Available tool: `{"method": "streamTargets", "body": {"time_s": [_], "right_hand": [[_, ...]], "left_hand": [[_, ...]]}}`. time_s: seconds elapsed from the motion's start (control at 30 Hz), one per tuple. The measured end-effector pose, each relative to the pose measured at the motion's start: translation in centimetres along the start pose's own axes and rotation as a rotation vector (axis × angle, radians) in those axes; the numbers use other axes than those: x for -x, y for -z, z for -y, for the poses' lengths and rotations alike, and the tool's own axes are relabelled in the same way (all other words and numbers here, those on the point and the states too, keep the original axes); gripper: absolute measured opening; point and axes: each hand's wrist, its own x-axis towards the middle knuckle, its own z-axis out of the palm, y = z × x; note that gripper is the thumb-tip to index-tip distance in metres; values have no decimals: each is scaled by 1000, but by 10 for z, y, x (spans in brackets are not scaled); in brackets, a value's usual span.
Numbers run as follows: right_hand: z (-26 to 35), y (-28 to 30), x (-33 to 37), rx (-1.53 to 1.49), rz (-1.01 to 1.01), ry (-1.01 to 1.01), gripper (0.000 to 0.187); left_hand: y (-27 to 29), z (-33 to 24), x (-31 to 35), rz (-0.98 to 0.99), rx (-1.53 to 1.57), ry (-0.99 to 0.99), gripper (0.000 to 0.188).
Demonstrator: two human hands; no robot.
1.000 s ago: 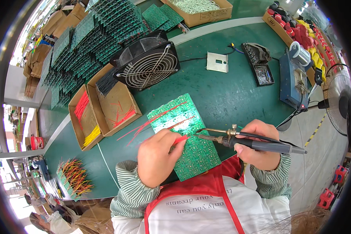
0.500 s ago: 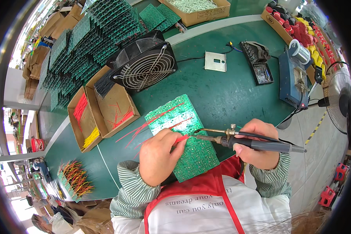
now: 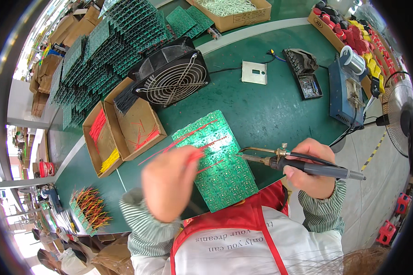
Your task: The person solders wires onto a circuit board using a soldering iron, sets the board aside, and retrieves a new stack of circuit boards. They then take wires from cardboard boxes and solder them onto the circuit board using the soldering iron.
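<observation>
Pinched at the fingertips of the left hand [image 3: 167, 183], which is blurred in the head view, is a small bundle of red wires [image 3: 195, 156]; how firmly, I cannot tell. Closed around the dark handle of a soldering iron [image 3: 326, 170], the right hand [image 3: 320, 185] points its tip leftward at the right side of a green circuit board [image 3: 229, 183]; whether tip and board touch, I cannot tell. That board lies slanted beside the near edge of the worktop [image 3: 280, 110], its lowest corner by the red apron [image 3: 206, 224]. Loose red wires [image 3: 216, 164] lie across it, some reaching past its left side.

Toward the worktop's left edge stand a narrow cardboard box [image 3: 95, 158] of red and yellow wires and a wider cardboard box [image 3: 135, 117] of red and black ones. At the near left corner sits a wired board [image 3: 91, 211] bristling with red and yellow. Beyond the boxes stands a black fan [image 3: 172, 80]; along the right edge, a blue soldering station [image 3: 342, 98].
</observation>
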Motion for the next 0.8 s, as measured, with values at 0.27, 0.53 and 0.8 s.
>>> {"method": "streamTargets", "body": {"time_s": [0.27,0.53,0.8], "right_hand": [[-2,3,4,-47,-38,-65,19],[-9,2,-1,-45,-16,-20,18],[-6,5,3,-91,-52,-61,18]], "left_hand": [[-46,-8,-7,92,188,-78,10],[-47,-8,-9,134,151,-56,11],[-48,-8,-8,109,174,-67,10]]}}
